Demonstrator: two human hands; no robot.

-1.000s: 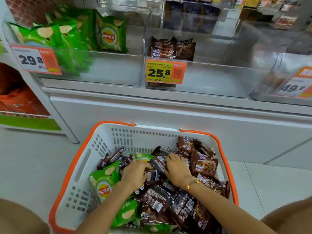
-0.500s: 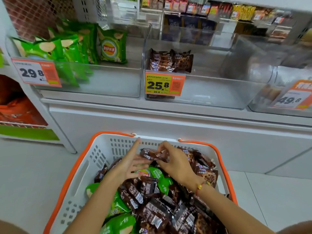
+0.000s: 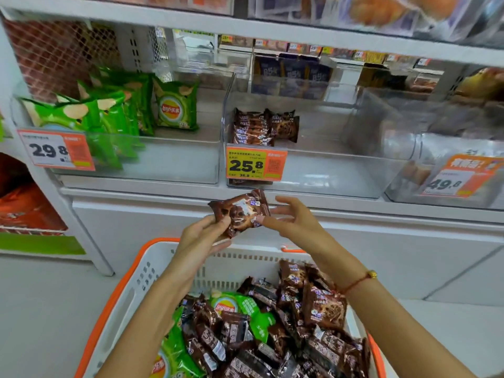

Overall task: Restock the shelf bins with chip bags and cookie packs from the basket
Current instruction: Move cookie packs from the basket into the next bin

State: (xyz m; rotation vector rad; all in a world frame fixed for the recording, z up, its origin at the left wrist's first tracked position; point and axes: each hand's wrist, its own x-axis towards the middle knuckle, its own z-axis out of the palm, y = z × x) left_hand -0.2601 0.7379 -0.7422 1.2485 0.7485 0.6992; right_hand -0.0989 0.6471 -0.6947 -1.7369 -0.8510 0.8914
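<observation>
We have lifted one brown cookie pack out of the basket toward the cookie bin; our left hand pinches it, our right hand seemingly just touches it, fingers spread.

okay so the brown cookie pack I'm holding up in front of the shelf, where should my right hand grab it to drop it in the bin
Probably the pack's right crimped edge. The cookie pack is gripped at its left end by the left hand, and the right hand already touches the free right end. Pinch that flat seam from the right, thumb in front, then lift to the cookie bin.
</observation>
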